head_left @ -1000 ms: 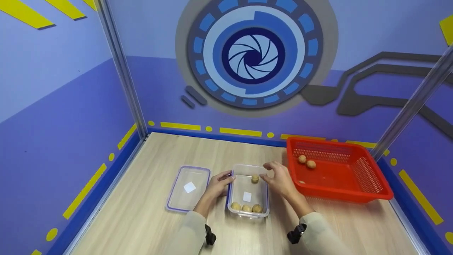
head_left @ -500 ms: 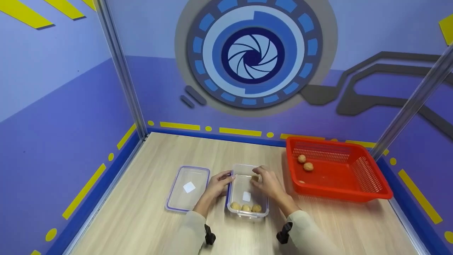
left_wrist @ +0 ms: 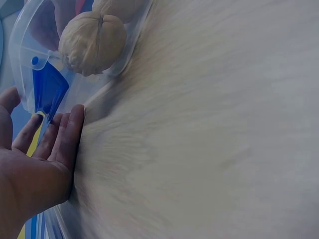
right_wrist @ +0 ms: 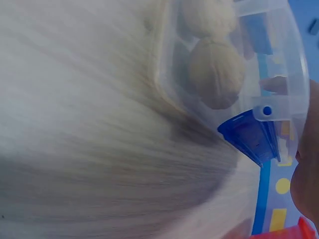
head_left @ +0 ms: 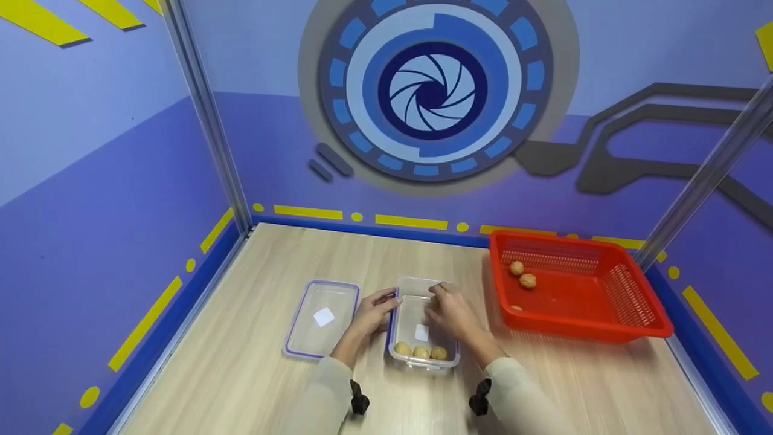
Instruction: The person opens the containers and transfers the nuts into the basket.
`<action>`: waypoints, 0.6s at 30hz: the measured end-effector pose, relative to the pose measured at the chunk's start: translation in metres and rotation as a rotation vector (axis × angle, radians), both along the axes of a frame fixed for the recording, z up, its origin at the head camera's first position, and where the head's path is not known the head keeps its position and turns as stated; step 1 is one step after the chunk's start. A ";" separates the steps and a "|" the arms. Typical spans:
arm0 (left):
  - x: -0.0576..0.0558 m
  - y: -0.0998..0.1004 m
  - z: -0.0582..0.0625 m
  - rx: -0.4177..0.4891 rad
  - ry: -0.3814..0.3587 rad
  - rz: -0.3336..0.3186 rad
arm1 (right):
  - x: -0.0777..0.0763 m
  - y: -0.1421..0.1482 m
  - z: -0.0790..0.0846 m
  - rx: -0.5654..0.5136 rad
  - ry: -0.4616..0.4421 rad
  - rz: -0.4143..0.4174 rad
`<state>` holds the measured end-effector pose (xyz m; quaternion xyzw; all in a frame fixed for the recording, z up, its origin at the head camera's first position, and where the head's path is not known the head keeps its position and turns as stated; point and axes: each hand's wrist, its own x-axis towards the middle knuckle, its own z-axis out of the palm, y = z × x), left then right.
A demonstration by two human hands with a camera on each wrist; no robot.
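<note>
A clear plastic box (head_left: 412, 313) stands uncovered on the table between both hands. Three walnuts (head_left: 421, 352) line its near end; a walnut (left_wrist: 92, 44) shows large through the wall in the left wrist view. My left hand (head_left: 371, 313) lies along the box's left side, its thumb at the rim and its fairly straight fingers (left_wrist: 60, 137) beside a blue latch (left_wrist: 50, 85). Over the right wall reaches my right hand (head_left: 457, 310), fingers bent down round a walnut in the far right part of the box. The hand hides most of that walnut.
The clear lid (head_left: 307, 336) with a purple edge lies flat left of the box. A red basket (head_left: 580, 327) stands to the right, with walnuts (head_left: 528, 280) towards its left side. Printed wall panels (head_left: 410, 222) close off the back and sides.
My right hand has moved left from the box's right rim into its far right part, covering the walnut there. One basket walnut rolled slightly. My left hand stays put.
</note>
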<state>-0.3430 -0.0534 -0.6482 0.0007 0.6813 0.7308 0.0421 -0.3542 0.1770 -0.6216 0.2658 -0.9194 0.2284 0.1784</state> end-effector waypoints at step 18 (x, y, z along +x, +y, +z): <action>0.000 0.001 -0.001 -0.031 -0.017 -0.015 | 0.001 -0.005 0.001 0.237 0.004 -0.071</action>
